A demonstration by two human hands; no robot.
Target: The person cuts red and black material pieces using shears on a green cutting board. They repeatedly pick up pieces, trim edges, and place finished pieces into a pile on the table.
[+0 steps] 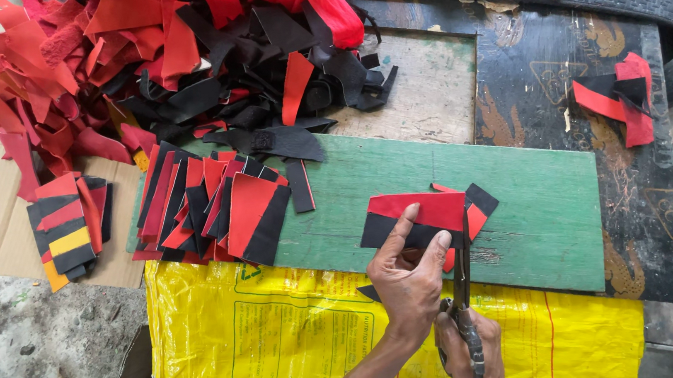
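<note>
My left hand [406, 277] pinches a red and black strip of material [414, 217], holding it flat against the green board [537, 193]. Just below it, my right hand [472, 354] grips a pair of dark scissors [465, 300]. Their blades point up and run along the strip's right end. Small red and black offcuts [478, 203] lie under and beside that end.
A fanned stack of cut red and black pieces [213, 206] lies on the board's left end. A large heap of scraps [164, 57] is behind it. A small stack [70, 229] rests on cardboard at left. A yellow sack [284, 328] covers the near edge.
</note>
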